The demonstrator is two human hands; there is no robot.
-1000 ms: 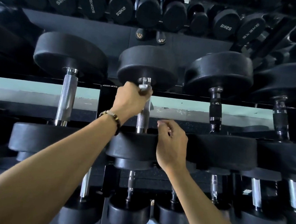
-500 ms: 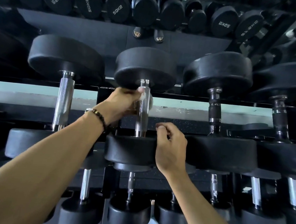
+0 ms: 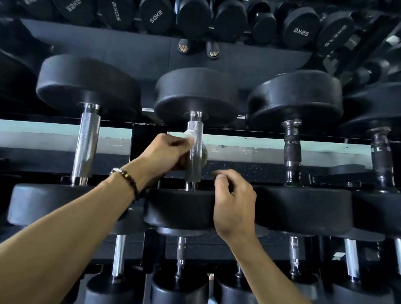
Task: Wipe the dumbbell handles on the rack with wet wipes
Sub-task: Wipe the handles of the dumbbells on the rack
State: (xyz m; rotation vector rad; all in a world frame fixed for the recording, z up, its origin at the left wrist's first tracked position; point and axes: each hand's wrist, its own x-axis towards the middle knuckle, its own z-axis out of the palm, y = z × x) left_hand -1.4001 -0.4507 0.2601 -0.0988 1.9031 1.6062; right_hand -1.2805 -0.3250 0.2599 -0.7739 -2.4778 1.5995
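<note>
The left hand [image 3: 167, 149] wraps a wet wipe [image 3: 191, 136] round the middle dumbbell handle [image 3: 194, 151], open gaps either side before the neighbouring handles. It has slid lower down the handle than half a second ago. The right hand [image 3: 234, 205] rests, fingers curled, on the near weight head [image 3: 178, 209]. Upper dumbbells read "50KG" [image 3: 156, 16]

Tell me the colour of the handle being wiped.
Shiny silver, knurled handle; head view.

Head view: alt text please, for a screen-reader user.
Left hand wraps a white wet wipe around the middle dumbbell's chrome handle, while the right hand steadies its near black head on a crowded rack.
</note>
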